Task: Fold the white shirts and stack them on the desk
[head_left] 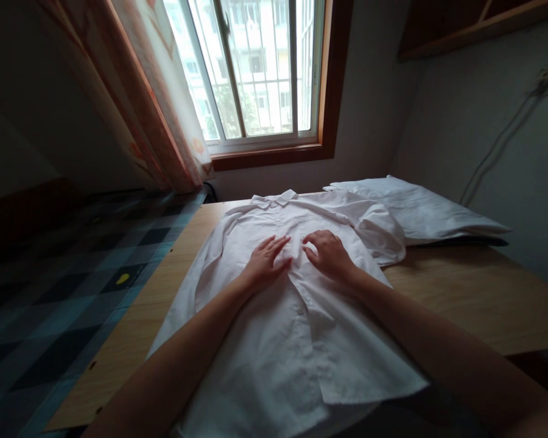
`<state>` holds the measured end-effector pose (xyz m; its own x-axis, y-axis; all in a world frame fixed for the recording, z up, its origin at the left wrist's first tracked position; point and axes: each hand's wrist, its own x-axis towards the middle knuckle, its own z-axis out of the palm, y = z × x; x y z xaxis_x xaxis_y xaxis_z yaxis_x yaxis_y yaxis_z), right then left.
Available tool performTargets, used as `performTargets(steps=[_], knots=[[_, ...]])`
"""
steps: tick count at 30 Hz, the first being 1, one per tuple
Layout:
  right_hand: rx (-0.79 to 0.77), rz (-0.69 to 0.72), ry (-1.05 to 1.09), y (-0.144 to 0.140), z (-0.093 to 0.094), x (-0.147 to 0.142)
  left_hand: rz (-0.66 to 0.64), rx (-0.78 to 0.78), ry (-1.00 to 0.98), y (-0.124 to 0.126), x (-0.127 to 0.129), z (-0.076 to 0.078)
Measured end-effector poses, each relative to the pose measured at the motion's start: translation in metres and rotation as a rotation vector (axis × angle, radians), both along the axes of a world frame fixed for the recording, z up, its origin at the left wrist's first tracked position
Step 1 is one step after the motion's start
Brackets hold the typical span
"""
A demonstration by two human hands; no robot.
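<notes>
A white button-up shirt (274, 340) lies spread front-up on a wooden table (475, 292), collar toward the window. My left hand (265, 260) rests flat on the chest of the shirt, fingers apart, just left of the button placket. My right hand (329, 255) rests beside it on the right of the placket, fingers slightly curled with the tips touching the fabric. The two hands are a few centimetres apart. Neither hand lifts any cloth. The shirt's right sleeve is folded in near the shoulder.
More white folded cloth (415, 210) lies at the table's far right corner. A window (256, 67) with an orange-patterned curtain (150, 103) stands behind the table. A checked blue bed cover (64, 292) lies to the left. A cable (497, 146) hangs down the right wall.
</notes>
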<state>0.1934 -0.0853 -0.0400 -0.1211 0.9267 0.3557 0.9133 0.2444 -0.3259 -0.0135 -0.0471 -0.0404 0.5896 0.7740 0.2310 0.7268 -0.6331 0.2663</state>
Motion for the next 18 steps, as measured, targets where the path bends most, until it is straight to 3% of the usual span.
performTargets(steps=[3,7,18], knots=[[-0.196,-0.063,-0.083,-0.003,-0.007,-0.002,-0.085,-0.168,0.227,-0.004,0.002,-0.001],[-0.390,-0.072,-0.133,-0.008,-0.010,-0.007,-0.042,-0.184,0.338,-0.011,0.004,-0.001],[-0.386,-0.022,-0.171,0.015,-0.010,0.006,-0.045,-0.134,0.317,0.013,0.007,-0.006]])
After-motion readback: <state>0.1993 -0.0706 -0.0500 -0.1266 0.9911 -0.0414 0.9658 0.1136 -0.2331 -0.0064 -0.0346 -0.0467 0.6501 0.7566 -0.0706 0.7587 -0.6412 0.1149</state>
